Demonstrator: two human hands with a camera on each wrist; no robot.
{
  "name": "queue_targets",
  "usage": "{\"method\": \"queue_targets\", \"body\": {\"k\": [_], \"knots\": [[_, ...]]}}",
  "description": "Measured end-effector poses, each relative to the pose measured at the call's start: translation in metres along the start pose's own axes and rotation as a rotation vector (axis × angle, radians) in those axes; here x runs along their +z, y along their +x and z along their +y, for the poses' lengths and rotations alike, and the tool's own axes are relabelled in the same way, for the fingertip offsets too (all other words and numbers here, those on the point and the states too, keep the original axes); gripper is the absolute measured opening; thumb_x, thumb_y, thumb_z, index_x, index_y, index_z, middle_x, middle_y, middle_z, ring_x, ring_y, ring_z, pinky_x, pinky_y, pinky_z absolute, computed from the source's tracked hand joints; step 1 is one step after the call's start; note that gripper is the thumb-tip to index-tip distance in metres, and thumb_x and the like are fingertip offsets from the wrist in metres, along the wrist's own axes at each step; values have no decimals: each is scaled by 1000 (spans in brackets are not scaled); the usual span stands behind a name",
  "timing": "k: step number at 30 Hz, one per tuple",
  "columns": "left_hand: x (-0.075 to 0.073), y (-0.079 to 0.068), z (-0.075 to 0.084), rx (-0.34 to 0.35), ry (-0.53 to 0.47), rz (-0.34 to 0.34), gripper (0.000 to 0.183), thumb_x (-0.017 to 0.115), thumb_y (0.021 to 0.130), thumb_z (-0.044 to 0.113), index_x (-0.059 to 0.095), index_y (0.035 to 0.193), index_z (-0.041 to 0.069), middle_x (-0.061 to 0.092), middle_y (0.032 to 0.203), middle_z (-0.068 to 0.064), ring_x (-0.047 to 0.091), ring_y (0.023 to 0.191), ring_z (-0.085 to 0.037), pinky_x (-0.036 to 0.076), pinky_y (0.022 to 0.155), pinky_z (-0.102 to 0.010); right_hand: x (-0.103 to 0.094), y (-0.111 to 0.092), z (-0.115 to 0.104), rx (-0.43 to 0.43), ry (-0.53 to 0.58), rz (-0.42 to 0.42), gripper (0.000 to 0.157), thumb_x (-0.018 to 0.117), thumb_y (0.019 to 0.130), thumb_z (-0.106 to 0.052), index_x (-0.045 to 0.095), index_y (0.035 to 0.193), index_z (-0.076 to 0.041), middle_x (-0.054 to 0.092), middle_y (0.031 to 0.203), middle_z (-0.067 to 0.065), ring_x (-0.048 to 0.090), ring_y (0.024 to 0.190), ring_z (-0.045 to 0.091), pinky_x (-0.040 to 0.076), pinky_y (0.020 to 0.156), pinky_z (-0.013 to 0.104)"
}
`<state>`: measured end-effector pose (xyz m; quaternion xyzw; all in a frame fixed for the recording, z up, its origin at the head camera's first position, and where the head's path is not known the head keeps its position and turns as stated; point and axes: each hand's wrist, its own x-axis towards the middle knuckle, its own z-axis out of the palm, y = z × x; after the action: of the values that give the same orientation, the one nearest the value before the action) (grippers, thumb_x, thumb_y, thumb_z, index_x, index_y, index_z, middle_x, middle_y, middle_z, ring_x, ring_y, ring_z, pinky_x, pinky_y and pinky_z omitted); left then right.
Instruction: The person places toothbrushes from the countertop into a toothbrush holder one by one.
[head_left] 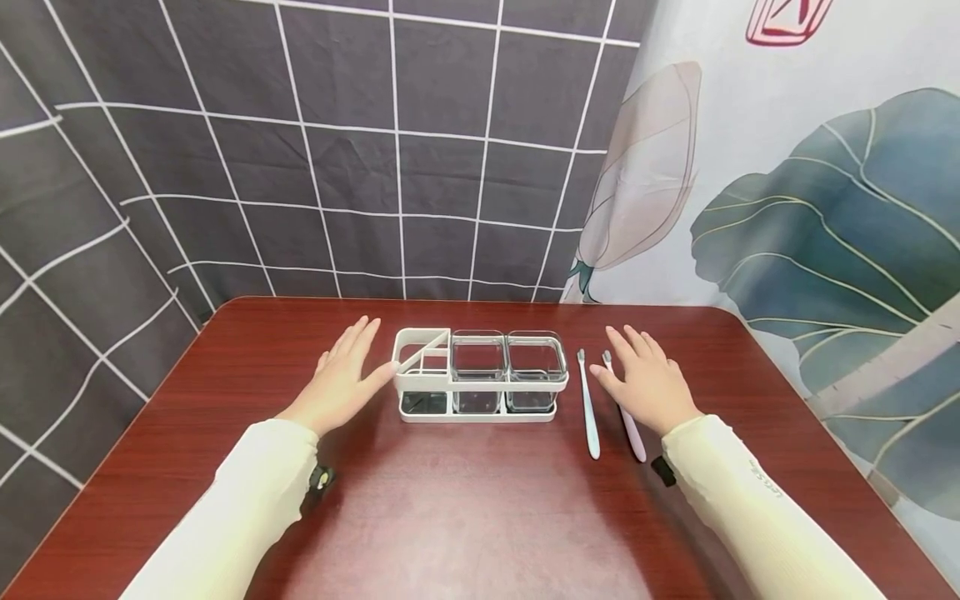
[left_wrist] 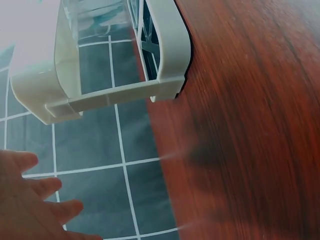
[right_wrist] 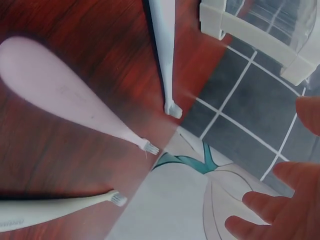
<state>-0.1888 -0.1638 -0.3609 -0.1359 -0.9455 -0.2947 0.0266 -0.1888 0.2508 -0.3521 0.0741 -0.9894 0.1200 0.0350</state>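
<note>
A white toothbrush holder (head_left: 480, 387) stands on the table with two clear square cups (head_left: 477, 354) in its middle and right slots; its left part has a slanted divider. My left hand (head_left: 336, 390) is spread just left of it, thumb tip overlapping the holder's left edge in the head view. To the holder's right lie a light blue toothbrush (head_left: 588, 412) and a pale purple toothbrush (head_left: 633, 435), bristle ends away from me. Over the purple one hovers my right hand (head_left: 649, 385), fingers spread, holding nothing. A third, whitish toothbrush (right_wrist: 55, 212) shows only in the right wrist view.
The dark red wooden table (head_left: 480, 508) ends at a rounded far edge. Behind it hangs a grey cloth with white grid lines (head_left: 442, 175), and at the right a white curtain with leaf prints (head_left: 840, 225).
</note>
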Motion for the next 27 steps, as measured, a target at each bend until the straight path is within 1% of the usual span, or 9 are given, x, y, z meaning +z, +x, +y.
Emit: {"method": "queue_targets", "body": {"k": [4, 7, 10, 14, 16, 19, 21, 23, 27], "knots": [[3, 6, 2, 32, -48, 7, 72, 49, 98, 42, 21, 153, 6, 18, 158, -19, 13, 146, -38, 11, 112, -66, 3, 3, 1, 6, 25, -14, 70, 50, 97, -41, 26, 152, -5, 24, 153, 27, 20, 140, 47, 24, 105, 69], [5, 9, 3, 52, -81, -7, 69, 49, 99, 39, 23, 153, 5, 20, 158, -20, 15, 146, -37, 13, 114, -61, 8, 7, 2, 15, 51, -24, 70, 50, 97, -40, 26, 152, -4, 24, 153, 27, 22, 140, 46, 26, 105, 68], [7, 10, 4, 52, -107, -30, 67, 48, 99, 38, 23, 153, 5, 21, 157, -20, 17, 146, -36, 16, 116, -56, 12, 10, 1, 24, 68, -32, 70, 50, 96, -41, 26, 152, -5, 25, 153, 26, 23, 140, 45, 28, 104, 67], [9, 12, 3, 46, -124, -44, 65, 49, 99, 36, 25, 152, 6, 23, 156, -21, 18, 145, -36, 16, 115, -56, 15, 13, -1, 26, 105, -46, 70, 49, 96, -41, 27, 152, -4, 26, 153, 26, 24, 139, 46, 28, 106, 64], [10, 13, 2, 49, -124, -44, 65, 49, 99, 36, 27, 152, 6, 24, 156, -21, 18, 145, -36, 17, 116, -55, 15, 14, -2, 29, 129, -57, 70, 49, 97, -41, 27, 152, -4, 26, 153, 26, 24, 140, 46, 26, 108, 63], [11, 14, 2, 53, -121, -47, 64, 50, 99, 36, 29, 151, 6, 25, 156, -21, 20, 145, -36, 17, 115, -56, 16, 16, -2, 31, 176, -70, 69, 49, 97, -39, 26, 151, -3, 27, 153, 26, 23, 141, 45, 20, 112, 61], [11, 15, 2, 55, -109, -47, 63, 50, 99, 36, 30, 151, 6, 26, 155, -21, 21, 144, -37, 18, 115, -56, 17, 17, -2, 32, 206, -74, 68, 49, 97, -38, 26, 151, -2, 28, 153, 26, 24, 141, 43, 19, 113, 60], [11, 14, 2, 53, -91, -47, 63, 50, 99, 37, 31, 150, 7, 27, 155, -21, 23, 143, -37, 20, 114, -57, 18, 19, -3, 38, 243, -74, 67, 49, 98, -36, 27, 151, -2, 30, 152, 26, 27, 140, 42, 20, 113, 59], [10, 14, 2, 53, -26, -48, 63, 50, 98, 39, 33, 150, 7, 30, 154, -20, 26, 142, -37, 23, 113, -56, 20, 21, -4, 79, 292, -77, 66, 51, 97, -34, 29, 150, -1, 35, 149, 26, 38, 134, 42, 31, 108, 59]]}}
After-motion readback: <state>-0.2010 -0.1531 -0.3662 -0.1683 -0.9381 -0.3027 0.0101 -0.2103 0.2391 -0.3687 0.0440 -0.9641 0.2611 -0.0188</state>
